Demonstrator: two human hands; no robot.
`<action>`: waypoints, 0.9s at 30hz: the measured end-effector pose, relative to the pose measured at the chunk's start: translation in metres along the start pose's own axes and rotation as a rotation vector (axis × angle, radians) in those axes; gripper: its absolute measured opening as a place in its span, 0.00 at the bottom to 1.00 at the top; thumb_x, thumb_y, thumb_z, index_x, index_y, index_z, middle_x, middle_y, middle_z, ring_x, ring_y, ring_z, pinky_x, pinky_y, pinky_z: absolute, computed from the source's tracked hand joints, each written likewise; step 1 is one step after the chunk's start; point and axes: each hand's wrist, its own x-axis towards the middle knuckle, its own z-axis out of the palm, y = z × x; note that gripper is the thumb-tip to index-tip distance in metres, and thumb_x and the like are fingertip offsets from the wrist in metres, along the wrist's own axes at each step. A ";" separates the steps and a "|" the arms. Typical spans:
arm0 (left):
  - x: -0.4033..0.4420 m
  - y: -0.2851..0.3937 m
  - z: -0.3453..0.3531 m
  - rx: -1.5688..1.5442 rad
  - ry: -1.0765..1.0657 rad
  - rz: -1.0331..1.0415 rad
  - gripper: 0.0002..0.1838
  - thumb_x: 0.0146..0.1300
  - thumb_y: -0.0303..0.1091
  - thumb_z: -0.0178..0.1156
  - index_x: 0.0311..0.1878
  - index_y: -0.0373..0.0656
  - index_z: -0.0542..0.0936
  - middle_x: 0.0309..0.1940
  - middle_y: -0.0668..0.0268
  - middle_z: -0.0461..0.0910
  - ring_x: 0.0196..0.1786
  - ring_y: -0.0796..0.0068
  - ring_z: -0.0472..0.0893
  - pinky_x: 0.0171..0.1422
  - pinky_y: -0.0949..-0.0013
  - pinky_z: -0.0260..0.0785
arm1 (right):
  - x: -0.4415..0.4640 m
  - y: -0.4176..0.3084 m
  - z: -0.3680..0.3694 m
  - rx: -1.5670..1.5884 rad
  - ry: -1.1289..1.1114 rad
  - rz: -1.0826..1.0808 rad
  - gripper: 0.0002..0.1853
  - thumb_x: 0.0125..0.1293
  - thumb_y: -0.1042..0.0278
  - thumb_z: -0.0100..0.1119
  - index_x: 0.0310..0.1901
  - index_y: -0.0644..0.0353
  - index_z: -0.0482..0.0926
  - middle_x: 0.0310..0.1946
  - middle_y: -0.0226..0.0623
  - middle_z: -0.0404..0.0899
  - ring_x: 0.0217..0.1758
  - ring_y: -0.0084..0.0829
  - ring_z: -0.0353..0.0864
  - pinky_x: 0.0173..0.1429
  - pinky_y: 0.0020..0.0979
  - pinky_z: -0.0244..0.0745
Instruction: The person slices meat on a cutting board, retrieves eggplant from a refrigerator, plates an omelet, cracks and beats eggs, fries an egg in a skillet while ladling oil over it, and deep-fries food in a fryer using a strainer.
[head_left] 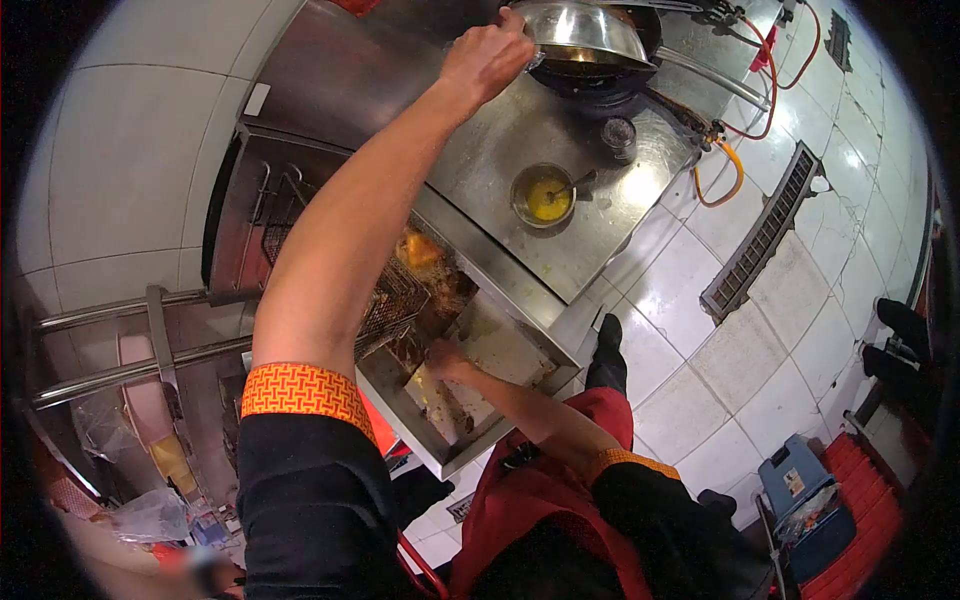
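My left hand [487,62] reaches far forward, its fingers curled at the rim of a shiny metal bowl [590,32]. The bowl sits tilted over a dark wok [600,82] on the steel counter. My right hand [447,360] is low over a steel tray [500,350] with oily bits in it, close to a wire fryer basket [400,305]; its fingertips are hard to make out. Behind my left forearm, an orange-yellow piece of food [422,250] shows near the basket. On the counter stands a small bowl of yellow liquid [545,197] with a spoon in it.
A glass jar [619,138] stands near the wok, and a long metal handle [715,80] juts out rightward. Orange hoses [735,180] hang off the counter's right edge. A floor drain grate [760,235] crosses the tiles. Metal rails [150,370] run at left.
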 end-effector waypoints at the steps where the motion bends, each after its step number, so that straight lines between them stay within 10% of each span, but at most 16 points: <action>1: 0.000 0.000 0.000 0.010 0.002 -0.015 0.17 0.57 0.27 0.50 0.45 0.23 0.74 0.51 0.36 0.71 0.36 0.46 0.82 0.38 0.56 0.78 | 0.000 -0.002 0.004 0.079 0.120 0.097 0.05 0.40 0.71 0.58 0.20 0.60 0.82 0.23 0.37 0.81 0.28 0.37 0.81 0.25 0.38 0.74; 8: 0.002 -0.001 0.007 -0.059 -0.070 -0.120 0.19 0.55 0.26 0.52 0.48 0.22 0.73 0.49 0.34 0.71 0.35 0.47 0.82 0.37 0.57 0.78 | -0.014 -0.015 -0.012 0.039 0.462 0.178 0.05 0.43 0.70 0.57 0.19 0.59 0.82 0.22 0.38 0.81 0.26 0.39 0.79 0.28 0.39 0.74; 12: 0.000 0.001 -0.005 -0.025 -0.021 -0.036 0.21 0.55 0.26 0.51 0.50 0.19 0.69 0.39 0.36 0.77 0.34 0.47 0.82 0.36 0.57 0.78 | -0.021 -0.008 -0.054 0.256 0.215 0.156 0.05 0.45 0.70 0.57 0.19 0.59 0.82 0.23 0.41 0.81 0.26 0.40 0.79 0.29 0.40 0.74; 15: -0.001 0.004 -0.008 0.021 0.015 -0.063 0.12 0.53 0.25 0.51 0.38 0.26 0.76 0.52 0.40 0.70 0.31 0.50 0.82 0.34 0.56 0.78 | -0.001 -0.005 0.003 0.177 0.218 0.136 0.06 0.46 0.70 0.57 0.19 0.59 0.82 0.22 0.40 0.81 0.28 0.39 0.79 0.30 0.39 0.75; 27: 0.000 0.002 -0.004 -0.092 -0.043 -0.114 0.26 0.59 0.31 0.46 0.56 0.19 0.62 0.28 0.40 0.78 0.34 0.44 0.81 0.38 0.55 0.76 | 0.000 -0.003 -0.033 0.480 -0.276 0.382 0.07 0.47 0.69 0.56 0.20 0.59 0.82 0.21 0.35 0.81 0.32 0.35 0.80 0.32 0.36 0.76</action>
